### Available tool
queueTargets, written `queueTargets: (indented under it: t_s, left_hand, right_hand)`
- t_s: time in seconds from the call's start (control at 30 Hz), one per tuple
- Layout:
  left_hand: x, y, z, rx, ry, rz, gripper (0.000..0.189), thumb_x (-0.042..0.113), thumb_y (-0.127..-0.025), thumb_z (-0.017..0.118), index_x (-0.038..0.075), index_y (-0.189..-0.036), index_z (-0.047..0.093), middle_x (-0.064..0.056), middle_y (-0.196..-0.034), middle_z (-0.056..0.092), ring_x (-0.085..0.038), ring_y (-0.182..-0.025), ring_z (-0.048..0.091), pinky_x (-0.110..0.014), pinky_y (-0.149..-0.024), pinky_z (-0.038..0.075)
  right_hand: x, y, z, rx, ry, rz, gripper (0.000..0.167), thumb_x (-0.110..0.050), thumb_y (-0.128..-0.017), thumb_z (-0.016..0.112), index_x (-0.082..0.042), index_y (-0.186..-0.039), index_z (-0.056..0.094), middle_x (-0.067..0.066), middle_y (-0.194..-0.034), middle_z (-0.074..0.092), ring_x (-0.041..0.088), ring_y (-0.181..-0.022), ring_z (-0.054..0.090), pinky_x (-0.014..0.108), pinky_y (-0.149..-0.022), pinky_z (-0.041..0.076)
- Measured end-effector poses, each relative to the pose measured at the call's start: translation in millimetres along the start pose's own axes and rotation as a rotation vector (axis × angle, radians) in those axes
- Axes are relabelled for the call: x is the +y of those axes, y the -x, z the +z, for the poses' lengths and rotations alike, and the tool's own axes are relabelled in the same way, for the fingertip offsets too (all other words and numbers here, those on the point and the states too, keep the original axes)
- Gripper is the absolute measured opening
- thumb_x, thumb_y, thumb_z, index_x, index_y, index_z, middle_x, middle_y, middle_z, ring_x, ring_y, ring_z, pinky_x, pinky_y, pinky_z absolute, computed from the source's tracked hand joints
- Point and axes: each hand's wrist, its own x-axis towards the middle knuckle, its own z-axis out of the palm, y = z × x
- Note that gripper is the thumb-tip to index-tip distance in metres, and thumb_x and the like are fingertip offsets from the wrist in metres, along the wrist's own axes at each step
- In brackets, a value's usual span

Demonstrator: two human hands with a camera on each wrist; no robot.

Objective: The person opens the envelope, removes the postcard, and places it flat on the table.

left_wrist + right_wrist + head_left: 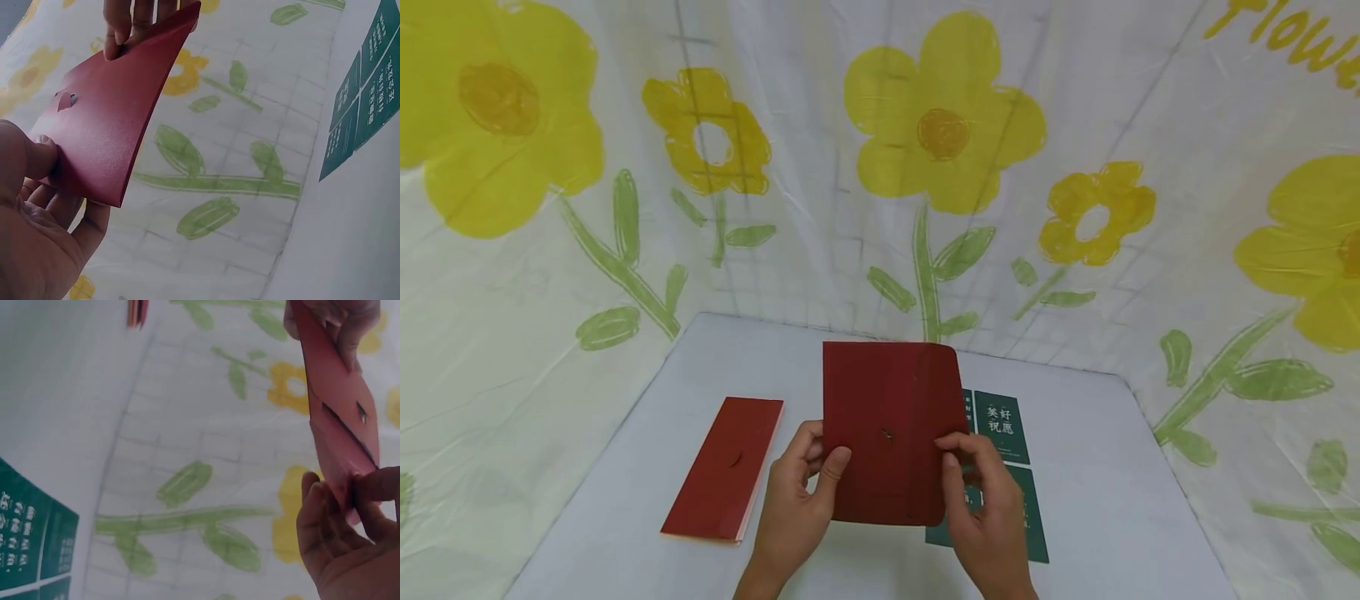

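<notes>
A red paper envelope (880, 383) with a small slit near its middle is held up over the table, its face toward the head camera. My left hand (797, 492) grips its lower left edge, thumb in front and fingers behind. At the right side, my right hand (988, 508) pinches the folded flap between thumb and fingers. From the left wrist, the envelope (119, 125) looks tilted, with the slit slightly raised. In the right wrist view the flap's edge stands a little apart from the body of the envelope (337, 375).
On the white table (1097, 483), a stack of red envelopes (722, 475) lies left of my hands. Green cards with white writing (1002, 425) lie at the right, partly hidden behind the envelope and right hand. A flower-printed curtain (805, 250) stands behind the table.
</notes>
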Motion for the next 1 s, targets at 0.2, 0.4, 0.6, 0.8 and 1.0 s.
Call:
queueTargets:
  t_s: [0.2,0.4,0.6,0.8,1.0]
  left_hand:
    - [-1.1,1.3,2.0,-0.033,-0.026,-0.021,0.019,0.011,-0.104,0.067,0.017,-0.121,0.062,0.008,-0.106,0.076,-0.018,-0.097,0.076,-0.036,-0.083,0.063]
    - [-3.9,1.3,3.0,-0.079,-0.056,0.016,0.02,0.009,-0.104,0.067,0.019,-0.121,0.062,0.009,-0.107,0.076,-0.016,-0.097,0.076,-0.035,-0.085,0.062]
    - [-6.0,1.6,1.9,-0.08,-0.089,0.028,0.023,0.01,-0.104,0.067,0.021,-0.123,0.061,0.011,-0.109,0.075,-0.014,-0.093,0.075,-0.034,-0.084,0.061]
    - [-8.8,0.3,-1.4,-0.069,-0.132,0.032,0.023,0.012,-0.105,0.067,0.022,-0.124,0.061,0.012,-0.107,0.075,-0.012,-0.092,0.074,-0.034,-0.085,0.061]
    - [-14.2,-2.3,-13.4,-0.007,-0.22,0.049,0.019,0.011,-0.105,0.067,0.019,-0.121,0.061,0.012,-0.1,0.074,-0.01,-0.088,0.074,-0.03,-0.084,0.06]
  right_hand:
    - [-1,3.8,8,-0.054,-0.043,0.082,0.018,-0.019,-0.105,0.069,-0.031,-0.118,0.07,-0.01,-0.13,0.056,0.015,-0.117,0.056,0.032,-0.078,0.06]
    - [-2,5.6,14,-0.05,-0.084,0.146,0.013,-0.021,-0.102,0.075,-0.031,-0.11,0.073,-0.008,-0.135,0.052,0.016,-0.126,0.05,0.036,-0.086,0.061]
    - [-1,4.4,15,-0.044,-0.098,0.169,0.01,-0.023,-0.1,0.078,-0.033,-0.102,0.074,-0.009,-0.133,0.055,0.016,-0.122,0.054,0.036,-0.084,0.061]
    - [2,2.8,11,-0.073,-0.128,0.157,0.009,-0.022,-0.1,0.077,-0.03,-0.102,0.074,-0.008,-0.13,0.057,0.018,-0.115,0.057,0.033,-0.08,0.061]
    - [8,-3.5,-1,-0.018,-0.126,0.169,0.005,-0.014,-0.101,0.075,-0.018,-0.104,0.074,-0.007,-0.133,0.059,0.015,-0.119,0.059,0.028,-0.085,0.059]
